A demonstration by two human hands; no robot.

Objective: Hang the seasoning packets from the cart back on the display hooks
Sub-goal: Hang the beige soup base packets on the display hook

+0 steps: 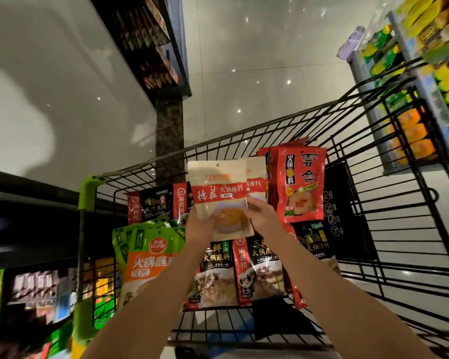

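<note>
Both my hands pinch a beige packet (219, 195) with a red band, my left hand (198, 224) at its lower left edge and my right hand (261, 215) at its right edge. I hold it upright above the wire cart (373, 203). A matching packet (256, 177) stands just behind it, beside red packets (302, 182). Black packets (259, 268) and green-and-orange packets (151, 255) lie in the cart underneath.

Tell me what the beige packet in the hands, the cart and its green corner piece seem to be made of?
Beige packet: looks like thin flexible plastic film, fairly matt, with a punched hang hole at the top; it bends slightly in the grip.
Cart: thin dark wire bars, probably coated or painted metal.
Green corner piece: smooth, bright, moulded look, likely plastic.
</note>
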